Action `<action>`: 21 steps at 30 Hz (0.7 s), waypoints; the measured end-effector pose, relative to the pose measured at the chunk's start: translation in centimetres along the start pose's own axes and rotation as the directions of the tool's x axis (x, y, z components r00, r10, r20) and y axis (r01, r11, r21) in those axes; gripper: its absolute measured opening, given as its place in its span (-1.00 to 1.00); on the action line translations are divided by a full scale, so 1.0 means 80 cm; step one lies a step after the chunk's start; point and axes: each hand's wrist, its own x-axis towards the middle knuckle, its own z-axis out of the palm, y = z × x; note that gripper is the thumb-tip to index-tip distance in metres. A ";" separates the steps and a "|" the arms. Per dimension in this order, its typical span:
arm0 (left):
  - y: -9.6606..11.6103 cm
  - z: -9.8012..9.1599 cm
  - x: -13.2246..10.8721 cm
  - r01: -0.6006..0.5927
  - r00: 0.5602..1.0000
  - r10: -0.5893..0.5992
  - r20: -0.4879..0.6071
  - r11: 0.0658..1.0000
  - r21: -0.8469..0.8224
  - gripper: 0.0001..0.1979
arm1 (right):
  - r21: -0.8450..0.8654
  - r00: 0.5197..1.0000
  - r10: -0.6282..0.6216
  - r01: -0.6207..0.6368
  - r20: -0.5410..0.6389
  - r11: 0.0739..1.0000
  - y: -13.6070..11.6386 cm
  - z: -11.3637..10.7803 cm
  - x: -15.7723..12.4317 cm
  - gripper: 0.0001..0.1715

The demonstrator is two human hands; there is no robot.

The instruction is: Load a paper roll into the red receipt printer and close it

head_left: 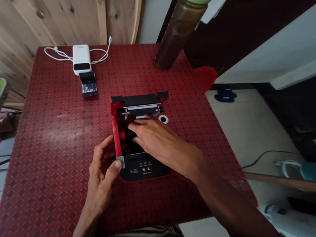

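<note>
A red and black machine, seemingly a label printer [141, 168], stands on the table with its lid raised, showing a dark inner bay and a metal roller bar. My left hand [102, 169] is at its left side, thumb on the front corner and the other fingers along the red wall. From the right, my right hand [156, 138] reaches over the bay; its index finger and thumb are apart, with nothing visible between them. The other fingertips are hidden. A white ring with a black centre [163, 119] shows just beyond the right hand, beside the printer.
The red patterned table [62, 147] holds a white power bank [81, 58] with a white cable, a black-and-silver strip [88, 85] in front of it, and a tall brown bottle with a green cap [180, 25]. A red stool [206, 77] is beyond the right edge.
</note>
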 end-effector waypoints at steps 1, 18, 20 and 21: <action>0.000 0.000 0.000 0.003 1.000 -0.003 0.002 1.000 0.003 -0.37 | 0.028 0.999 -0.023 0.023 -0.033 0.999 0.003 -0.001 -0.005 -0.62; -0.002 0.000 0.000 -0.016 1.000 0.016 -0.007 1.000 -0.001 -0.39 | 0.089 0.951 -0.305 0.309 -0.055 0.947 0.023 -0.009 -0.024 -0.62; -0.002 -0.001 -0.001 -0.001 1.000 0.001 -0.002 1.000 -0.010 -0.39 | 0.101 0.953 -0.283 0.294 -0.113 0.950 0.026 -0.010 -0.028 -0.65; -0.001 -0.001 -0.001 0.007 1.000 -0.007 0.001 1.000 -0.014 -0.39 | 0.107 0.952 -0.263 0.281 -0.154 0.954 0.026 -0.011 -0.032 -0.67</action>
